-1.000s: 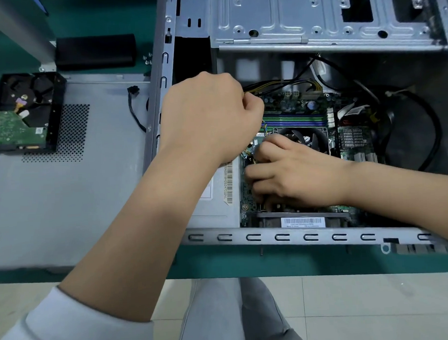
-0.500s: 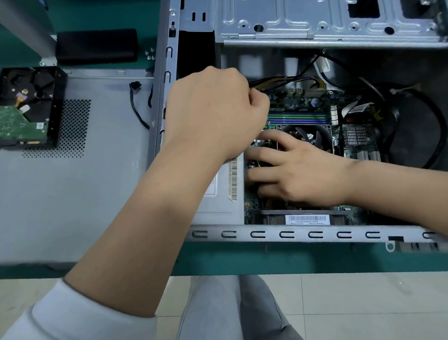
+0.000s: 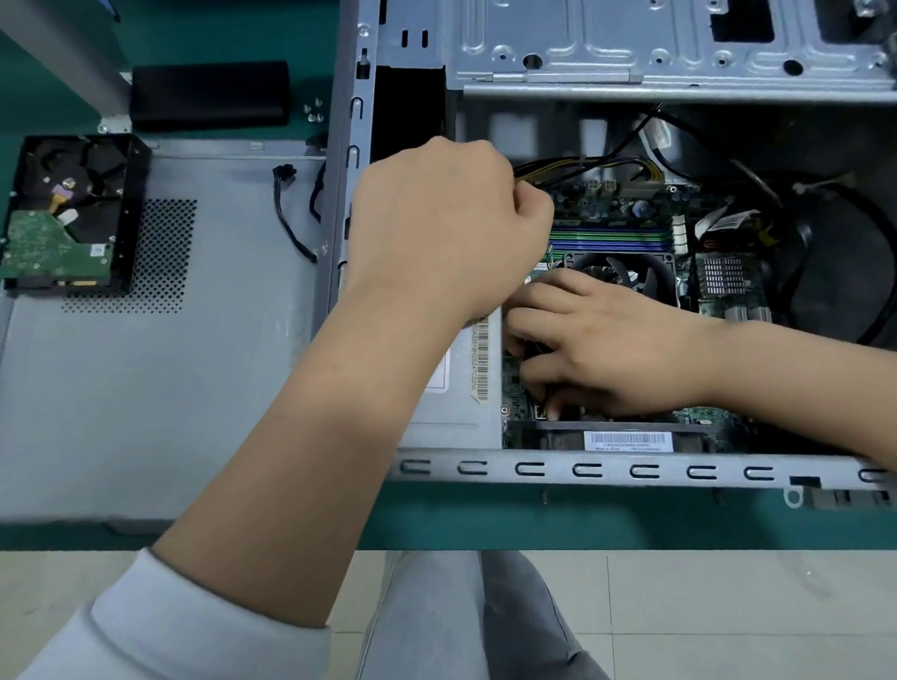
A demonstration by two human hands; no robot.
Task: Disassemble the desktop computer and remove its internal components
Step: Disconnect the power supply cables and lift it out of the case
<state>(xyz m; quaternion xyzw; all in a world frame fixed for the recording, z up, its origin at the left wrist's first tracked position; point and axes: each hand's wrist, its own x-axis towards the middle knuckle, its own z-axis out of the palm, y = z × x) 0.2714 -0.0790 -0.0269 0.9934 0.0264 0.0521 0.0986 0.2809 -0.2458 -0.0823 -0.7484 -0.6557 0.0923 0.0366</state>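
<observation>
Fingers of left hand (image 3: 446, 226) curled tight, contents hidden; right hand (image 3: 611, 343) fingers splayed on motherboard (image 3: 636, 213).

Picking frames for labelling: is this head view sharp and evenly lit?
Head view: left hand slightly motion-blurred; motherboard and hard drive fairly sharp; lighting soft and even, the case's right interior dark; wide-angle bending at edges.
</observation>
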